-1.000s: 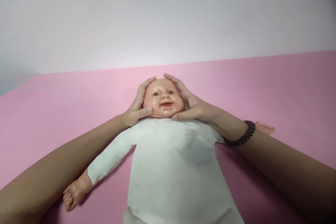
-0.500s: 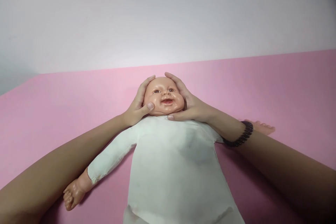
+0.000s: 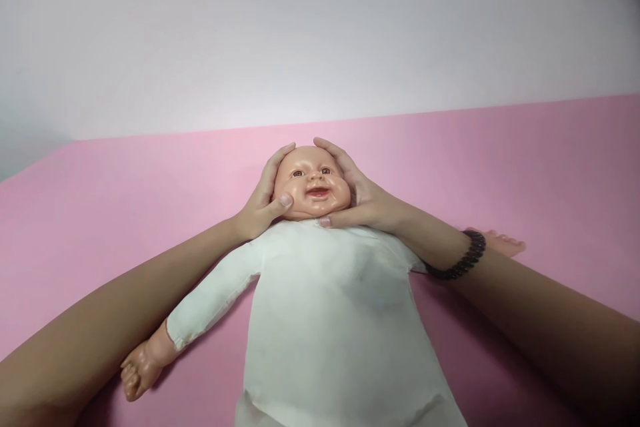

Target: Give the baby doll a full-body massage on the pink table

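A baby doll (image 3: 333,307) with a white cloth body lies on its back, its plastic head (image 3: 313,177) at the far end. My left hand (image 3: 263,203) cups the left side of the head, its thumb on the doll's cheek and its fingers along the temple. On the opposite side, my right hand (image 3: 363,197) holds the head with its thumb stretched under the chin at the collar. Parts of the fingers of both hands are hidden behind the head. One doll hand (image 3: 143,367) lies by my left forearm; the other (image 3: 503,243) shows past my right wrist.
The doll rests on a pink surface (image 3: 125,213), which ends at a pale wall (image 3: 310,33) behind the head. A dark coiled band (image 3: 463,260) circles my right wrist. The doll's lower body runs out of view at the bottom.
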`<state>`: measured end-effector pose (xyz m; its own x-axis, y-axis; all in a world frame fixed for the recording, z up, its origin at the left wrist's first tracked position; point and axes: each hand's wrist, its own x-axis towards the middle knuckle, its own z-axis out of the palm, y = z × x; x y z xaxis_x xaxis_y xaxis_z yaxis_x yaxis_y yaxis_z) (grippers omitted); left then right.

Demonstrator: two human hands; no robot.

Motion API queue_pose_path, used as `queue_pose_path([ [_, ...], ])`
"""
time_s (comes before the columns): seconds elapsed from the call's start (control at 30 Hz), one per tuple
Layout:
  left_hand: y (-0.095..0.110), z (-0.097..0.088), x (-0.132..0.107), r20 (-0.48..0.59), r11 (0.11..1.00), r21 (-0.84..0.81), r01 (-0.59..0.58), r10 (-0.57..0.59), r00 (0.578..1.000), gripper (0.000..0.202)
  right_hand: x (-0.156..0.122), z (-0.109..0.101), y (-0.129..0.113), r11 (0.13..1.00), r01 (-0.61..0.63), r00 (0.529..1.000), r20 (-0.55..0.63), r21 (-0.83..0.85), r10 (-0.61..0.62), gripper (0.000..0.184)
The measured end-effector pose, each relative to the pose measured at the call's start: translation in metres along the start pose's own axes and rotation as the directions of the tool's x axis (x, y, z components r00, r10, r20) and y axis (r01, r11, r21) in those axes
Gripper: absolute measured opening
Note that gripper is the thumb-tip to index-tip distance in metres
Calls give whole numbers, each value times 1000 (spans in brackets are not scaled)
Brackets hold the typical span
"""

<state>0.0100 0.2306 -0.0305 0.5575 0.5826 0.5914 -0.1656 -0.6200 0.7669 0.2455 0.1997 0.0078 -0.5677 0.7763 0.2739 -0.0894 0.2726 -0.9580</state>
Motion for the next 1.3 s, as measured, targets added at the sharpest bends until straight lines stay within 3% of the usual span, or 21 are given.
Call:
queue_pose_path([
  [0.17, 3, 2, 0, -2, 996, -82, 27, -27, 1000, 84, 0, 1, -1, 999, -16, 1000, -12, 52, 16, 122],
  [0.43, 2, 0, -4, -11, 990, -117, 76, -78, 997, 93, -2, 6, -4, 976, -31, 999, -38, 213, 40, 103],
  [0.6, -4, 0, -8, -56, 976, -182, 118, -130, 990, 88, -1, 7, -4, 986, -6, 994, -109, 166, 25, 103],
  [0.9, -1, 3, -6, -2, 918, -349, 188, -201, 980, 87, -1, 9, -5, 999, 16, 984, -180, 47, -7, 103],
  [1.3, 1, 5, -8, 10, 903, -377, 206, -218, 976, 93, -3, 10, -5, 999, 22, 976, -217, -48, -32, 101],
])
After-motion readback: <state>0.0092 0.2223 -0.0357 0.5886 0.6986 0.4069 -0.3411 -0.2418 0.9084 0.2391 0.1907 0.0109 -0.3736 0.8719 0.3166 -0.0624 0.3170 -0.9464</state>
